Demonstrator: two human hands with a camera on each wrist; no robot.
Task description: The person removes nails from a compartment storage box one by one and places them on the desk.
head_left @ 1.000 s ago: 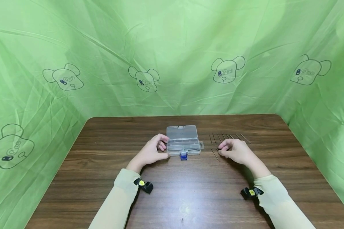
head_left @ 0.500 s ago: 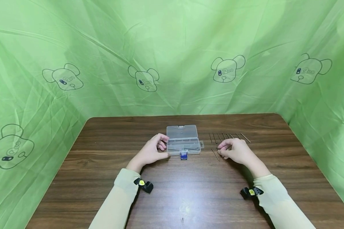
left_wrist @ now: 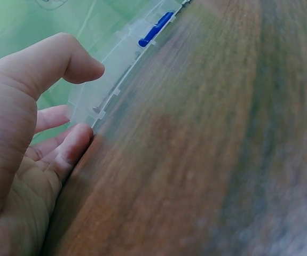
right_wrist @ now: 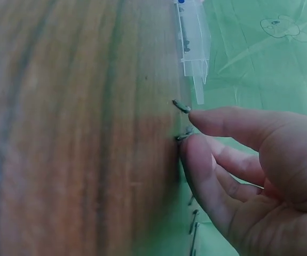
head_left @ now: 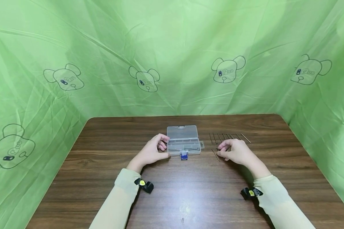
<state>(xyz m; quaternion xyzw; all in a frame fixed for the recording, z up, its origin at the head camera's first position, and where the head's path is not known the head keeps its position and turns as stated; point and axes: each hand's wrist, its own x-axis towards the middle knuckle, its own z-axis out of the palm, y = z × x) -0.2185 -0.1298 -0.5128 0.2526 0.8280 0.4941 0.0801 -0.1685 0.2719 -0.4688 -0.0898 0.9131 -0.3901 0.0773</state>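
My left hand (head_left: 153, 151) is at the left end of a clear plastic compartment box (head_left: 186, 142), with thumb at its front corner and fingers at its side. The lid (head_left: 182, 131) lies back, and a blue latch (head_left: 184, 156) hangs at the front. Thin nails lie in the front compartments. My right hand (head_left: 234, 152) has thumb and fingertips low over the table, pinching a thin nail (right_wrist: 183, 137) whose length is mostly hidden by the hand. Just left of it, a second nail (head_left: 215, 155) lies slanted on the wood.
Behind the right hand, several nails (head_left: 245, 138) lie in a spaced row on the brown wooden table (head_left: 172, 190). A clear hanging tab (head_left: 202, 144) juts from the box's right side. Green cloth (head_left: 172, 63) with printed bear heads encloses the table's back and sides.
The right thumb has shifted slightly left, and part of the nail now shows below it. The left hand and the box have stayed in place.
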